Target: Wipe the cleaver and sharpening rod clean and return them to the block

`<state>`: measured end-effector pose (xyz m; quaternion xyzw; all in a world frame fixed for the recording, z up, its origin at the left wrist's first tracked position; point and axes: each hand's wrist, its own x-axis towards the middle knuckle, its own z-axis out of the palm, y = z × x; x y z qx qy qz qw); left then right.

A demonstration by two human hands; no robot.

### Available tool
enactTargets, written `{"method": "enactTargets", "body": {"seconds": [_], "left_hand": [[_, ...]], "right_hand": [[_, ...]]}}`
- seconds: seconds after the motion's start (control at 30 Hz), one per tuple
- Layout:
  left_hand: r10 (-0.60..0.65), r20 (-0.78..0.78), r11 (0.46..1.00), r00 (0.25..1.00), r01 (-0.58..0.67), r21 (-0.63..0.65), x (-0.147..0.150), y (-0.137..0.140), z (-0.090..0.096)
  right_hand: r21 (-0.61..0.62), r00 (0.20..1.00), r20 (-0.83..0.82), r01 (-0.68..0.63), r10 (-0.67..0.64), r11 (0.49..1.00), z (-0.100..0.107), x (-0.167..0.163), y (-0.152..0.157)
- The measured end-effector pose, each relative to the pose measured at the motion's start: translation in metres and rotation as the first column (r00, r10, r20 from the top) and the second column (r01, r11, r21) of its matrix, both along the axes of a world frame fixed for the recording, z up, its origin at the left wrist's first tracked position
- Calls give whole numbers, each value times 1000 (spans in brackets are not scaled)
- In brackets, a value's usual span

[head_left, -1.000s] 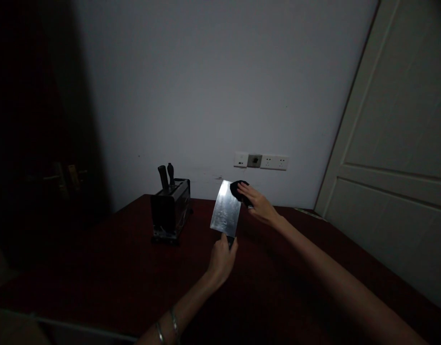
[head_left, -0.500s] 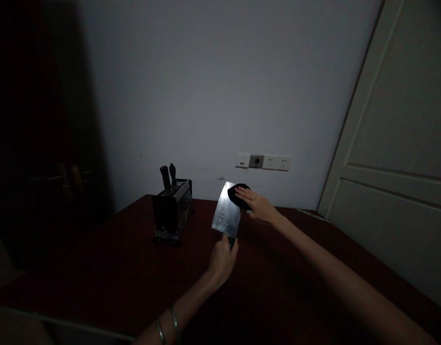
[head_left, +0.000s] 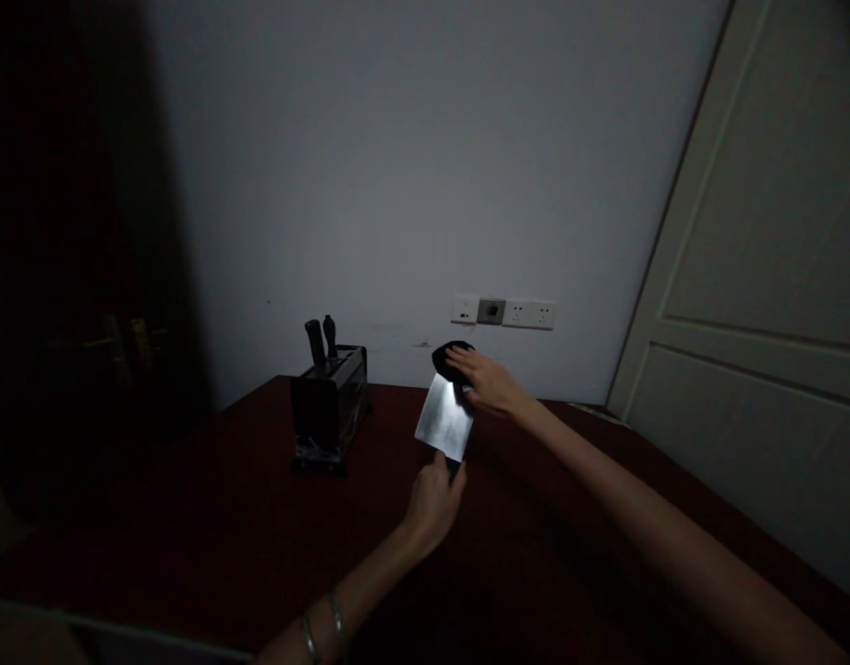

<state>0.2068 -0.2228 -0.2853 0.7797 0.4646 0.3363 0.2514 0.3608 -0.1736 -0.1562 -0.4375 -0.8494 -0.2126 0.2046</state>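
My left hand [head_left: 435, 499] is closed around the dark handle of a cleaver [head_left: 444, 420], whose broad shiny blade points up and away from me. Over the far end of the blade lies a black cloth [head_left: 453, 360], and my right hand [head_left: 491, 380] presses it there with the fingers stretched across it. The cloth hides the blade's tip. To the left, apart from both hands, a black knife block [head_left: 328, 406] stands on the table with two dark knife handles [head_left: 322, 340] sticking up from its top.
The dark red table [head_left: 210, 517] reaches back to a pale wall [head_left: 370, 185]. Wall sockets [head_left: 528, 314] sit just above its far edge. A pale panelled door [head_left: 764, 277] flanks the right side. The left side is very dark, with a door handle [head_left: 140, 342] faintly visible.
My right hand and the cloth have moved up along the blade to its far end, uncovering more of the blade's upper middle. The cleaver has shifted slightly right in my left hand.
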Motion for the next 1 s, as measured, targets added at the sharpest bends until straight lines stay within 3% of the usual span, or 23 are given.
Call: {"method": "enactTargets", "body": {"seconds": [0.07,0.27,0.33,0.5,0.57,0.67,0.83,0.9,1.0], "left_hand": [[0,16,1000,1000,-1,6,1,-1,1],[-17,82,1000,996,18,-11,-2,8,-1],[-8,70,1000,998,9,-12,-2,8,-2],[-7,-2,1000,1000,7,-3,-2,-2,-3],[-25,-7,1000,1000,25,3,-1,-4,-5],[-35,21,999,999,35,9,-2,-2,-7],[-3,58,1000,998,3,-8,-4,7,-11],[-2,58,1000,998,2,-3,-4,8,-11],[-5,56,1000,998,4,18,-4,5,-8]], "right_hand": [[3,1000,-23,12,-12,1000,0,-2,-3],[-173,968,115,-203,225,964,-51,-35,-37],[-173,965,129,-205,229,963,-48,-32,-35],[-22,1000,-3,23,-23,1000,-3,7,-9],[16,996,-55,64,-63,998,2,17,-7],[25,998,-65,13,-11,1000,-21,11,-23],[-141,980,50,-184,193,973,-74,-13,-59],[-154,971,58,-219,230,964,-74,-10,-58],[-58,986,-8,-166,166,984,-50,12,-40]]}}
